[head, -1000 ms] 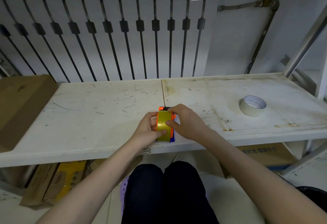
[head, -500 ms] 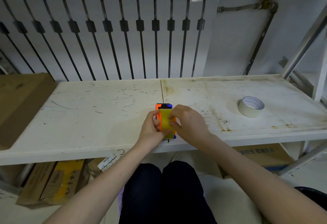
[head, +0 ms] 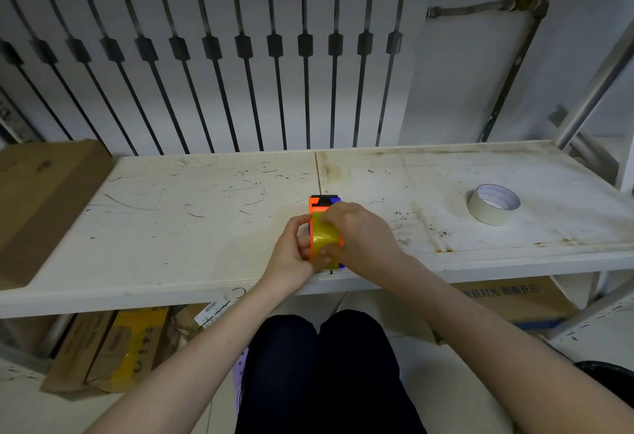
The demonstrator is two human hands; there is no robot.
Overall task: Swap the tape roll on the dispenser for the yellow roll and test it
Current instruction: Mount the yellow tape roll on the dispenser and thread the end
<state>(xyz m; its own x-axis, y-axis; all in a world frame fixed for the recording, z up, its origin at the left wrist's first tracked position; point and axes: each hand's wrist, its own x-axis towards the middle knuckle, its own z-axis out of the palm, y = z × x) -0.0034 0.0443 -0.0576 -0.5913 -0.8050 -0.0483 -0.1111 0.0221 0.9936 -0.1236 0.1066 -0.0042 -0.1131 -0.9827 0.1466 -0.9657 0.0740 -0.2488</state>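
At shelf front edge, left hand (head: 291, 248) and right hand (head: 356, 234) both grasp glossy yellow tape roll (head: 324, 241) in orange-blue plastic dispenser (head: 317, 205); crooked seating could jam it.

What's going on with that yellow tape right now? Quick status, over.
Left hand and right hand both gripping yellow roll on orange dispenser. White roll set aside on shelf, far right. Nothing in the way.

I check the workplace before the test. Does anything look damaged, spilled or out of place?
Nothing spilled or broken. The shelf is scratched and stained. Both hands hold the yellow roll in the dispenser; the white roll lies flat.
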